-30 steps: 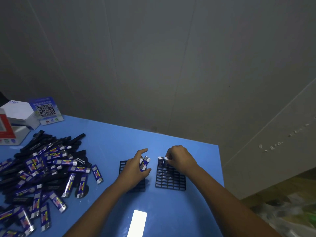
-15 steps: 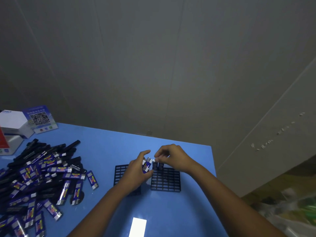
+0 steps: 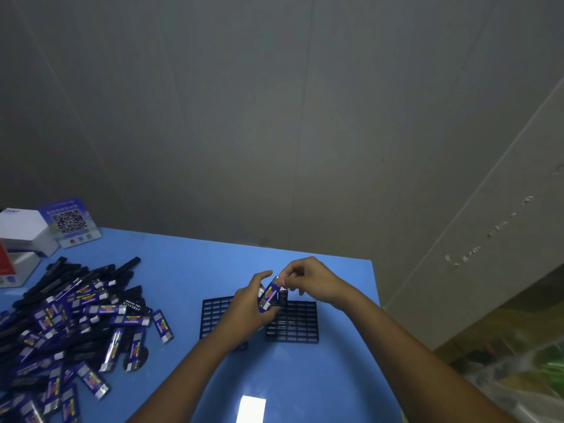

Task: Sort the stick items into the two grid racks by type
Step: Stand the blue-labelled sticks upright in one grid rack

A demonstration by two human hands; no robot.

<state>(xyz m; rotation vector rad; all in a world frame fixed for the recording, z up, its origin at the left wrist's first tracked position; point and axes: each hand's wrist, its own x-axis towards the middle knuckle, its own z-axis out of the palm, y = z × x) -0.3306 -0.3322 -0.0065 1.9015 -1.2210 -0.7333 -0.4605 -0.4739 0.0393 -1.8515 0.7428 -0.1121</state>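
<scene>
Two black grid racks lie side by side on the blue table: the left rack [image 3: 213, 312] and the right rack [image 3: 294, 322]. My left hand [image 3: 247, 303] holds a few blue-labelled sticks [image 3: 268, 296] above the gap between them. My right hand [image 3: 308, 279] pinches the top end of one of those sticks. One dark stick [image 3: 283, 296] stands upright in the far left corner of the right rack, just behind the held bundle. A big pile of blue-labelled and plain black sticks [image 3: 70, 325] covers the left part of the table.
White and red boxes [image 3: 18, 236] and a QR-code card [image 3: 70, 222] stand at the table's far left corner. The table's right edge [image 3: 377, 288] runs close past the right rack, with clutter on the floor beyond. A grey wall rises behind.
My right hand has left the stick standing in the right rack and moved left to my left hand's bundle, pinching a stick there. The camera has tilted slightly.
</scene>
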